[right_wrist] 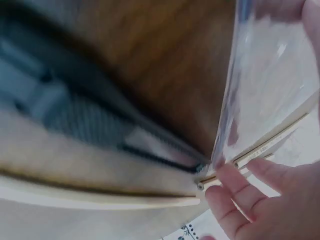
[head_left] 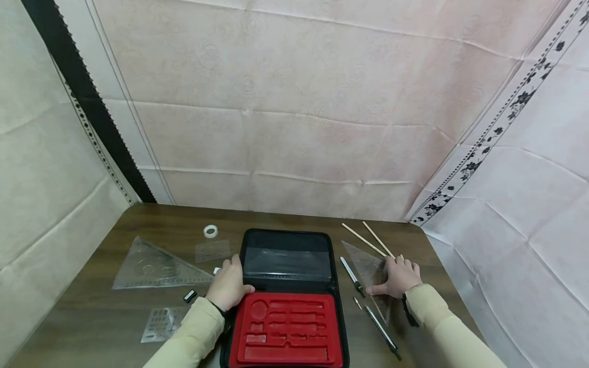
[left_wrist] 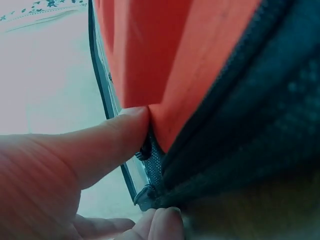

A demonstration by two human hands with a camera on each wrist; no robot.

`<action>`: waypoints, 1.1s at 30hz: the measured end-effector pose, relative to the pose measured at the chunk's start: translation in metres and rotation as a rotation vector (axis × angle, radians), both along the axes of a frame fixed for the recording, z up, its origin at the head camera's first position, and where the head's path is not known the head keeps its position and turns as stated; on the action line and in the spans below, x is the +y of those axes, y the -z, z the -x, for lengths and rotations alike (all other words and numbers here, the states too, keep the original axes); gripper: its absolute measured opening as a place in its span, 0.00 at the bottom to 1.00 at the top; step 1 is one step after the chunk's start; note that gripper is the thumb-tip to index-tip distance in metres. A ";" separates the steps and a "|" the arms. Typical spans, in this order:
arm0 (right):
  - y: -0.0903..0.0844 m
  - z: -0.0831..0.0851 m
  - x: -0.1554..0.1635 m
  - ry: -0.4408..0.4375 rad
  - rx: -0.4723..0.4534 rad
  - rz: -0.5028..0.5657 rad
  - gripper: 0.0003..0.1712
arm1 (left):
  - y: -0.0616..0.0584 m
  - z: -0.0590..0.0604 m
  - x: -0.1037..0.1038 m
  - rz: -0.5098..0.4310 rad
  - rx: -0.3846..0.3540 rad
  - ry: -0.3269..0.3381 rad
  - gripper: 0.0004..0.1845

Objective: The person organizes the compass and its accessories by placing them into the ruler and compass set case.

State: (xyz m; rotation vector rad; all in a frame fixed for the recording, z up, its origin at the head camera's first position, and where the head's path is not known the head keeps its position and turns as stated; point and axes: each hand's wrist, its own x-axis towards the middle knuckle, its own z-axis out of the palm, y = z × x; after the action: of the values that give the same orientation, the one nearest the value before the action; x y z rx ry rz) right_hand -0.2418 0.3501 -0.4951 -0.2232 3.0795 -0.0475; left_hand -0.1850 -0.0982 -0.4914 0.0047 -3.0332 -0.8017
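A black zip case (head_left: 286, 282) lies unfolded in the middle of the table, with a moulded red tray (head_left: 287, 352) in its near half. My left hand (head_left: 231, 283) grips the case's left side. In the left wrist view, the thumb (left_wrist: 107, 142) presses at the red tray's edge while the other fingers lie outside the case. My right hand (head_left: 398, 278) holds a clear set square (head_left: 363, 260), thumb at its left edge and fingers across it. Those fingers lie close to two slim pale wooden sticks (head_left: 363, 239). A metal compass-like tool (head_left: 352, 276) lies beside the set square.
Nearer me lies another metal pen-like tool (head_left: 383, 331). Left of the case are a larger set square (head_left: 156, 268), a white ring (head_left: 210, 231), a clear plastic piece (head_left: 212, 250), a small black-and-silver block (head_left: 189, 295) and a clear stencil (head_left: 163, 324). Cloth hangs behind the table (head_left: 184, 212).
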 end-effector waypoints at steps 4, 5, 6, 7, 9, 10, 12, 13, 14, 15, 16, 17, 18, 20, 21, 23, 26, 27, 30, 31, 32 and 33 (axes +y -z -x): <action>0.007 0.011 0.005 -0.002 -0.014 -0.057 0.74 | -0.001 -0.003 0.001 0.007 0.021 0.019 0.43; 0.008 0.013 0.006 -0.002 -0.022 -0.064 0.74 | -0.002 -0.004 0.001 0.012 0.023 0.025 0.42; 0.009 0.015 0.007 -0.003 -0.028 -0.070 0.74 | -0.002 -0.005 0.002 0.019 0.023 0.031 0.41; 0.010 0.016 0.008 -0.003 -0.034 -0.075 0.74 | -0.002 -0.006 0.002 0.021 0.022 0.037 0.41; 0.012 0.018 0.009 0.002 -0.048 -0.079 0.74 | -0.002 -0.008 0.002 0.023 0.012 0.053 0.42; 0.012 0.018 0.009 0.005 -0.055 -0.077 0.74 | -0.002 -0.009 0.001 0.021 0.000 0.061 0.44; 0.013 0.018 0.010 0.016 -0.064 -0.081 0.75 | -0.003 -0.010 0.001 0.005 -0.024 0.078 0.49; 0.013 0.018 0.010 0.021 -0.067 -0.083 0.75 | -0.003 -0.010 0.000 0.000 -0.039 0.084 0.51; 0.013 0.017 0.010 0.026 -0.065 -0.085 0.75 | -0.004 -0.010 0.000 -0.002 -0.053 0.089 0.54; 0.013 0.017 0.010 0.029 -0.061 -0.085 0.76 | -0.005 -0.010 0.000 -0.005 -0.069 0.090 0.56; 0.014 0.016 0.010 0.032 -0.057 -0.085 0.76 | -0.006 -0.011 0.000 -0.002 -0.081 0.091 0.58; 0.014 0.015 0.010 0.037 -0.051 -0.089 0.76 | -0.006 -0.011 0.001 0.002 -0.093 0.089 0.59; 0.014 0.014 0.010 0.038 -0.044 -0.094 0.75 | -0.007 -0.010 0.001 0.009 -0.103 0.084 0.59; 0.014 0.012 0.010 0.037 -0.029 -0.097 0.74 | -0.009 -0.010 0.002 0.017 -0.119 0.069 0.58; 0.014 0.011 0.010 0.036 -0.023 -0.096 0.73 | -0.010 -0.010 0.002 0.020 -0.126 0.063 0.56; 0.012 0.009 0.008 0.027 -0.001 -0.099 0.72 | -0.010 -0.010 0.002 0.022 -0.135 0.056 0.53; 0.007 0.007 0.004 -0.004 0.076 -0.091 0.70 | -0.011 -0.009 0.000 0.018 -0.146 0.057 0.49; 0.005 0.007 0.003 -0.016 0.109 -0.082 0.70 | -0.011 -0.009 -0.001 0.014 -0.149 0.060 0.49; 0.000 0.007 0.001 -0.042 0.199 -0.047 0.70 | -0.010 -0.008 -0.003 -0.002 -0.155 0.069 0.46; -0.001 0.008 0.001 -0.045 0.214 -0.037 0.70 | -0.010 -0.008 -0.004 -0.008 -0.153 0.071 0.46; -0.002 0.009 0.001 -0.046 0.220 -0.023 0.70 | -0.009 -0.008 -0.005 -0.015 -0.156 0.069 0.46; -0.003 0.010 0.001 -0.046 0.216 -0.011 0.70 | -0.009 -0.008 -0.006 -0.020 -0.160 0.068 0.46</action>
State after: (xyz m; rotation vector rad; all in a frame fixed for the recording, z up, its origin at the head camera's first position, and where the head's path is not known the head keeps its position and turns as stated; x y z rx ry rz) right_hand -0.2516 0.3511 -0.4921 -0.3188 3.2866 -0.0049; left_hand -0.1770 -0.1039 -0.4822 -0.0362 -3.1904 -0.8770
